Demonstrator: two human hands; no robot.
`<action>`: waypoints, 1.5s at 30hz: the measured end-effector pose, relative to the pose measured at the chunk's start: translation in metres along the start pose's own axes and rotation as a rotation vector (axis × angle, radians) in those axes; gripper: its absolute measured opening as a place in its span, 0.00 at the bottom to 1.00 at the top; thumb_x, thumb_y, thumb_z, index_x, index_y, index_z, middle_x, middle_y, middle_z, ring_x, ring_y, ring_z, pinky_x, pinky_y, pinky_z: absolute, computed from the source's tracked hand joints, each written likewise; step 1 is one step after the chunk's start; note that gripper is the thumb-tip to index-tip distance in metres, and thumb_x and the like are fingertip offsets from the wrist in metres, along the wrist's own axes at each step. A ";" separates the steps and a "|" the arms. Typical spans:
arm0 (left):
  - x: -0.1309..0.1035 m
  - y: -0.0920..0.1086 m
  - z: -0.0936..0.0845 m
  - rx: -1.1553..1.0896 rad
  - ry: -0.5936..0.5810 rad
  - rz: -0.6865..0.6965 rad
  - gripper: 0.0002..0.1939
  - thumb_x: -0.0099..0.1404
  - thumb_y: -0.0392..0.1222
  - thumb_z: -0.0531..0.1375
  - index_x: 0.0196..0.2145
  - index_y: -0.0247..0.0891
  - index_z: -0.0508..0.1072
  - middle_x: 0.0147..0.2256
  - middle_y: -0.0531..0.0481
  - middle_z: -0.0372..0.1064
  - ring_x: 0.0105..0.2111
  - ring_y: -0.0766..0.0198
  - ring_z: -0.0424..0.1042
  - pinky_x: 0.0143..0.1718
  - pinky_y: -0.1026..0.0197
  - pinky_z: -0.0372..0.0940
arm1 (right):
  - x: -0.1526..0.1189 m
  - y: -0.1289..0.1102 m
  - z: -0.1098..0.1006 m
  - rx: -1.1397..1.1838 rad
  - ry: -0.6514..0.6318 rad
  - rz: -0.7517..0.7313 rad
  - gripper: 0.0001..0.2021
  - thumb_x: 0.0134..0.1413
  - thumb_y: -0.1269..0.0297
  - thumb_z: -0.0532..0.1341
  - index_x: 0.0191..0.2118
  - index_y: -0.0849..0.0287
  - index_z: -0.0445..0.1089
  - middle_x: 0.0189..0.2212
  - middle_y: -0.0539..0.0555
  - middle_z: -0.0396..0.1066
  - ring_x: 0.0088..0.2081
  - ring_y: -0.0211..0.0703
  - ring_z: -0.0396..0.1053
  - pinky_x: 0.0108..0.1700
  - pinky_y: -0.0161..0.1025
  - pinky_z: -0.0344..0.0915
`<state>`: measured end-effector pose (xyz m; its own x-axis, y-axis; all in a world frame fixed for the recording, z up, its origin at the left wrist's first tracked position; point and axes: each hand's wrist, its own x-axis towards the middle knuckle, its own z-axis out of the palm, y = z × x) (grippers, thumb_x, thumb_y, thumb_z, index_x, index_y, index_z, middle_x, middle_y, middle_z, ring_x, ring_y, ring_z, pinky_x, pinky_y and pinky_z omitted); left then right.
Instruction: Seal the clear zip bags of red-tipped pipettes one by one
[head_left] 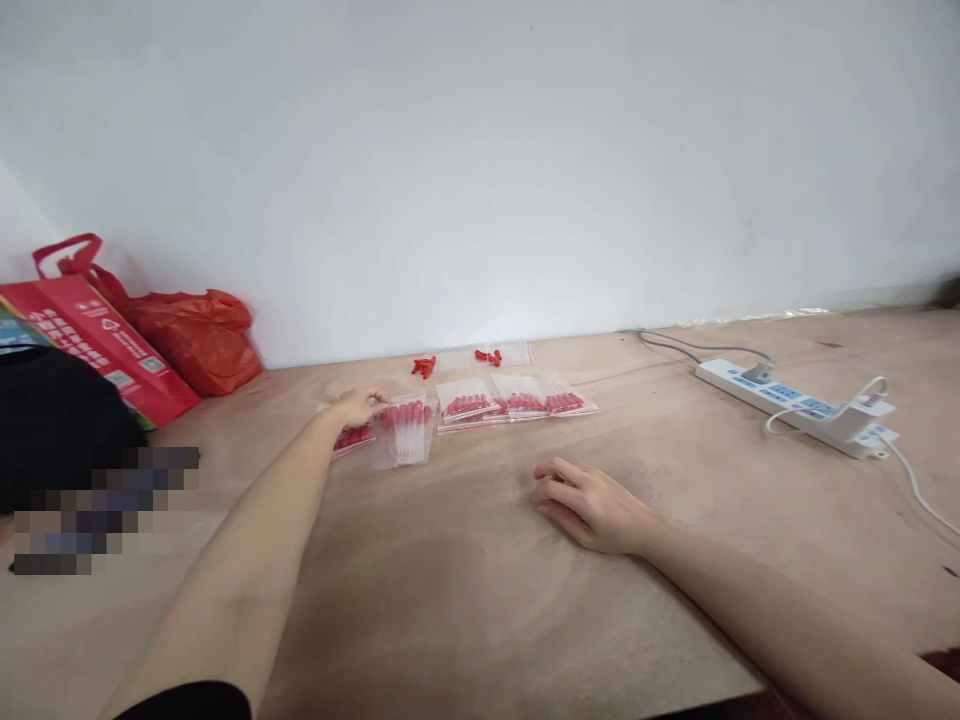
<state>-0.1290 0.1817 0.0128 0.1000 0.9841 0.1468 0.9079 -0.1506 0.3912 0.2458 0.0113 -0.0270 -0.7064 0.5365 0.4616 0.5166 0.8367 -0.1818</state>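
Observation:
My left hand (358, 407) reaches far out at the left, its fingers bent together at the upper left corner of a clear plastic bag (409, 445). Inside that bag lies a row of slim pieces with red ends. Under and beside the same hand is another bag of red pieces (352, 438). My right hand (589, 505) rests on the table with loosely curled, slightly parted fingers and nothing in them. Beyond it, several overlapping clear bags (517, 402) with red pieces lie in a row.
Loose red pieces (424, 367) lie near the wall, with a second small group (489, 357) beside them. A white power strip (787, 405) with plugs and cables is at right. A red plastic bag (199, 335), a printed carrier bag (112, 340) and a black item (64, 430) stand at left.

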 end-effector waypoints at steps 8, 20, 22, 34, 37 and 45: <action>-0.023 0.020 -0.022 -0.369 0.036 -0.018 0.15 0.52 0.51 0.57 0.26 0.37 0.57 0.24 0.54 0.64 0.25 0.66 0.66 0.27 0.62 0.65 | 0.002 0.003 0.004 0.016 0.137 0.042 0.05 0.53 0.69 0.51 0.33 0.59 0.64 0.39 0.58 0.62 0.33 0.38 0.63 0.35 0.39 0.63; -0.070 0.158 -0.004 -0.995 0.166 0.113 0.12 0.55 0.43 0.58 0.30 0.38 0.56 0.27 0.56 0.62 0.21 0.71 0.65 0.17 0.66 0.67 | 0.011 0.002 0.017 0.675 0.386 0.634 0.22 0.44 0.58 0.60 0.47 0.57 0.59 0.39 0.54 0.66 0.17 0.27 0.59 0.19 0.31 0.59; -0.073 0.179 0.018 -1.047 0.074 0.125 0.13 0.55 0.44 0.58 0.30 0.38 0.56 0.28 0.55 0.62 0.21 0.71 0.65 0.16 0.65 0.66 | 0.012 0.007 0.016 0.668 0.432 0.677 0.28 0.40 0.57 0.63 0.49 0.56 0.57 0.41 0.55 0.66 0.16 0.26 0.56 0.18 0.30 0.57; -0.102 0.188 0.073 -0.545 0.294 1.024 0.02 0.61 0.34 0.53 0.32 0.36 0.65 0.31 0.48 0.72 0.34 0.67 0.72 0.37 0.66 0.67 | 0.009 0.047 0.014 0.293 0.484 0.368 0.09 0.48 0.66 0.55 0.35 0.58 0.70 0.33 0.54 0.71 0.34 0.41 0.68 0.35 0.36 0.65; -0.112 0.168 0.076 -0.381 0.246 1.132 0.04 0.61 0.32 0.53 0.33 0.36 0.67 0.31 0.48 0.73 0.36 0.66 0.73 0.37 0.67 0.68 | 0.005 0.046 0.015 0.155 0.388 0.238 0.11 0.46 0.69 0.57 0.39 0.60 0.69 0.37 0.56 0.69 0.37 0.41 0.68 0.38 0.37 0.64; -0.124 0.152 0.090 -0.232 0.199 1.122 0.04 0.61 0.34 0.53 0.33 0.35 0.68 0.30 0.49 0.73 0.37 0.66 0.72 0.39 0.66 0.68 | -0.016 0.036 -0.001 -0.359 0.217 -0.176 0.09 0.52 0.70 0.52 0.38 0.59 0.68 0.28 0.54 0.69 0.29 0.39 0.64 0.32 0.37 0.58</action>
<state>0.0334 0.0449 -0.0278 0.7164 0.2575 0.6484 0.2514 -0.9622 0.1044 0.2760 0.0327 -0.0400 -0.7003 0.3220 0.6371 0.5599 0.8014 0.2104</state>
